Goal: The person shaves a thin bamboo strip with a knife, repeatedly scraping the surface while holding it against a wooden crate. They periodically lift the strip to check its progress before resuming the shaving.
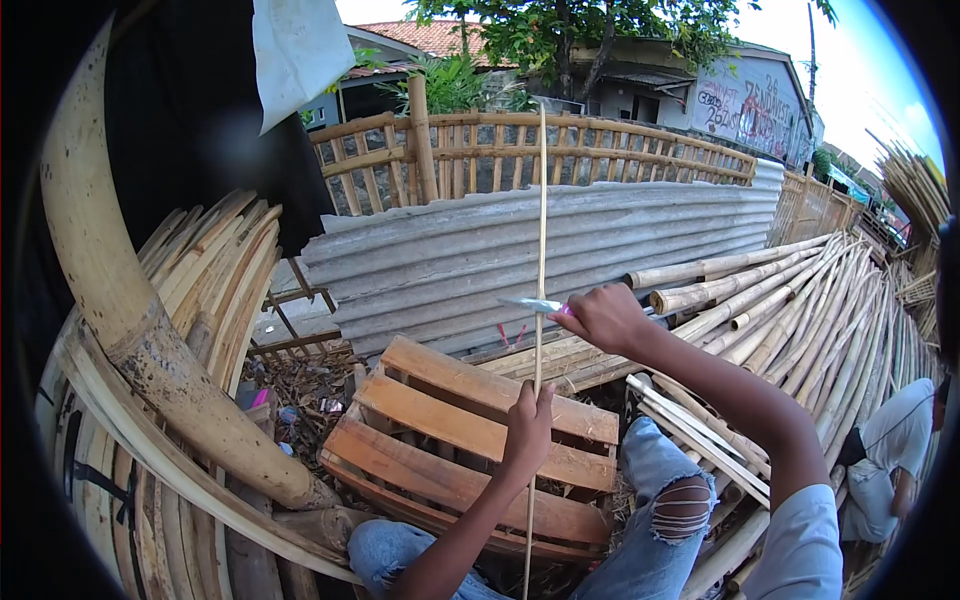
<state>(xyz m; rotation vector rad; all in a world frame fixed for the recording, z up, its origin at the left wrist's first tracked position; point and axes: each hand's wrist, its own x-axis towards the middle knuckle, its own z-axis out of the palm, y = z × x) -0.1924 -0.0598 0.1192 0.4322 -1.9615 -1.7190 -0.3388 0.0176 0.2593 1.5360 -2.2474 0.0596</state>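
A long thin bamboo strip stands almost upright in front of me, its lower end running down past my legs. My left hand is closed round the strip at about knee height. Higher up, my right hand grips a knife by its pinkish handle. The blade points left and lies across the strip, seemingly touching it. Behind the strip sits a slatted wooden crate, between my knees and the metal sheet.
A thick bamboo pole slants down on the left beside stacked split bamboo. Corrugated metal sheeting and a bamboo fence stand ahead. Long bamboo poles are piled on the right, where another person's leg shows.
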